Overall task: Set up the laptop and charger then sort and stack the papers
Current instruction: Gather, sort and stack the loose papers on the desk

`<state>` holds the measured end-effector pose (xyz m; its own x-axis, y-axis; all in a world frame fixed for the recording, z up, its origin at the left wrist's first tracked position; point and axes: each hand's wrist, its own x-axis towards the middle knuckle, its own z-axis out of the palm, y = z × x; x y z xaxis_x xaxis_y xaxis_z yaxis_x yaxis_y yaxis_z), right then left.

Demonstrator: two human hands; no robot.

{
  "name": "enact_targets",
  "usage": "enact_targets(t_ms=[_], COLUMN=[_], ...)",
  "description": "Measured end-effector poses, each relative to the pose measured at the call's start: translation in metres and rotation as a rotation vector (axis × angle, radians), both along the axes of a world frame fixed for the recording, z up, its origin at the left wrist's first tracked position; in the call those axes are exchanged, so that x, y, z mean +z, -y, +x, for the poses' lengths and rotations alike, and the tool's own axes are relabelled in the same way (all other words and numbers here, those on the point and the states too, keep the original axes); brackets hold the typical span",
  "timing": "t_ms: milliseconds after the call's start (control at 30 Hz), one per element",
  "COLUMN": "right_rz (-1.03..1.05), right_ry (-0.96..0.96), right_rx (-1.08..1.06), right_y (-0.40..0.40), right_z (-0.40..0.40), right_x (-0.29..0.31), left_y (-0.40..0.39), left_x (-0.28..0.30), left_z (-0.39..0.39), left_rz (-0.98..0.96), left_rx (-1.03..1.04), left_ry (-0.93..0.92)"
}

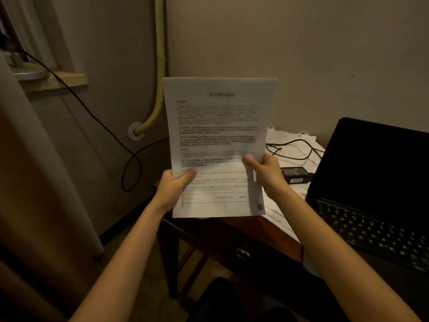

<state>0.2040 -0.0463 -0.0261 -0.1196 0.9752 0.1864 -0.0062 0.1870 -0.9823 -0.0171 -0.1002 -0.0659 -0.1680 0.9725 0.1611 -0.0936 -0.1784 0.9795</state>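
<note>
A person is holding a printed sheet of paper [218,145] upright above the near left corner of a dark wooden counter [267,231]. The left hand [175,188] is pinching its lower left edge and the right hand [267,173] is pinching its right edge, thumbs lying on the front. An open laptop [376,194] is sitting at the right, a charger brick [296,174] and its cable lying just beside it on more loose papers [292,145]. The setting-up looks done; sorting seems to be underway. Next, the sheet probably needs laying squarely on its proper pile.
</note>
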Motion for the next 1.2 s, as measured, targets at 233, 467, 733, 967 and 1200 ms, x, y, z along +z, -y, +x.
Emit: enact_targets(t_ms=[233, 467, 733, 967, 1200], right_rz=[-0.03, 0.149, 0.372, 0.404, 0.361], right_ry=[0.322, 0.719, 1.207, 1.256, 1.42], right_rx=[0.069, 0.056, 0.043, -0.116, -0.174], right_y=[0.013, 0.035, 0.042, 0.04, 0.016], right_z=[-0.045, -0.042, -0.037, -0.043, -0.024], right_x=[-0.037, -0.071, -0.095, -0.08, -0.081], left_y=[0.039, 0.075, 0.099, 0.106, 0.112], left_x=[-0.053, -0.088, -0.125, -0.132, -0.125], left_z=[-0.037, -0.057, -0.052, -0.055, -0.056], left_rz=[-0.199, -0.226, -0.296, -0.302, -0.266], left_rx=[0.21, 0.43, 0.512, 0.543, 0.55], left_ry=[0.064, 0.174, 0.27, 0.206, 0.108])
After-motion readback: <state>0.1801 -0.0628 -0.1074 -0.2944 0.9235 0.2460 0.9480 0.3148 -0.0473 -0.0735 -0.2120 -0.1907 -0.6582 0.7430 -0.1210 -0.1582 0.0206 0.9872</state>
